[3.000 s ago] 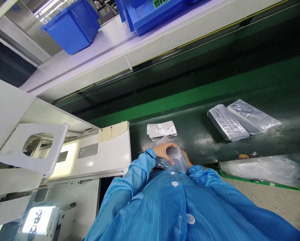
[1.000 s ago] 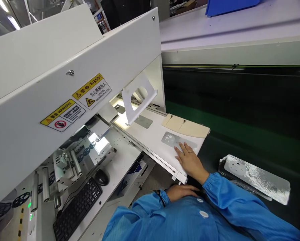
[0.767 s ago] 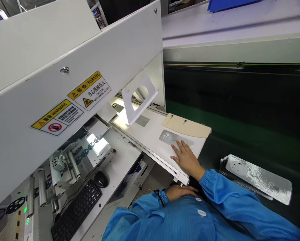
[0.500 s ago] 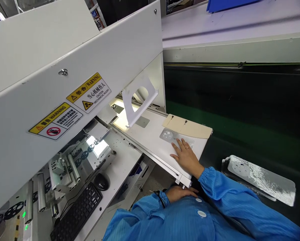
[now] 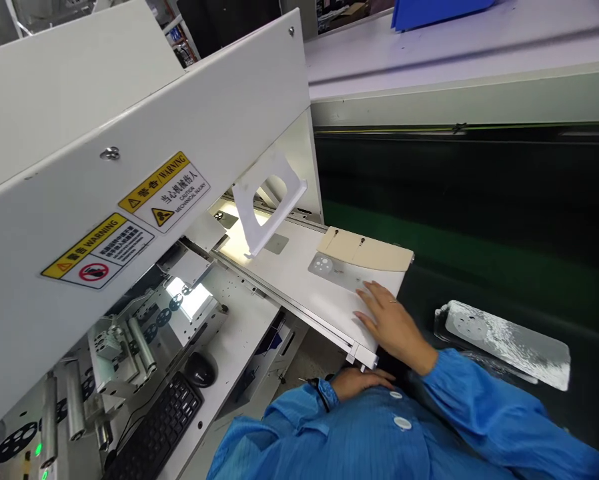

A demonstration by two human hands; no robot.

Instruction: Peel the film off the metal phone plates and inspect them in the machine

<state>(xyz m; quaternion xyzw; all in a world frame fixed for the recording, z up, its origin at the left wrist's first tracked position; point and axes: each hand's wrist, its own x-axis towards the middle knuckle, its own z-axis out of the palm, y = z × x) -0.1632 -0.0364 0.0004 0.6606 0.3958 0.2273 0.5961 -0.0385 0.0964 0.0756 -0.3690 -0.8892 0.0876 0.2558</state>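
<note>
A thin grey plate with round holes [image 5: 335, 273] lies flat on the white machine tray [image 5: 289, 267], just below a beige guide strip [image 5: 367, 252]. My right hand [image 5: 392, 323] rests open, fingers stretched out, at the tray's near right corner, its fingertips at the plate's right end. My left hand [image 5: 359, 381] lies flat against my blue coat at the waist, holding nothing that I can see. A stack of shiny bagged plates [image 5: 504, 341] sits on the dark green belt to the right.
A large white machine housing [image 5: 144, 147] with yellow warning labels overhangs the left. Below it are a black keyboard [image 5: 152, 427], a mouse [image 5: 199, 369] and rollers. A tilted white bracket with a cut-out [image 5: 267, 200] stands over a lit window. The green conveyor [image 5: 479, 220] runs behind.
Three seconds ago both hands held a clear bag at my waist. Since then the grey plate has been laid on the tray, and my right hand has now slid back toward the tray's near edge.
</note>
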